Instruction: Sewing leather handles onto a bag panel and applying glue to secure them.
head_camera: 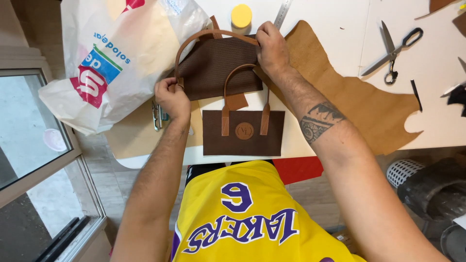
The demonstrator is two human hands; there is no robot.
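Left hand point(171, 98) fingers pinched on one end of a brown leather strap point(209, 36), right hand point(272, 48) fingers clamped on the other end, strap arched over dark brown panel point(221, 65) on white desk point(330, 29), finished brown bag front point(242, 133) with round embossed patch nearer, white plastic bag point(121, 53) with red, blue and green print at left, yellow round lid point(241, 15) beyond

The ruler point(283, 12) ran out past the top edge, and a leather scrap point(439, 4) in the corner was cut off there too. The right hand point(272, 48) covered the strap's point(213, 36) far end, while the plastic bag point(121, 53) hid the upper panel's point(221, 68) left corner. Dark bits point(457, 94) at the right edge were too small to tell.
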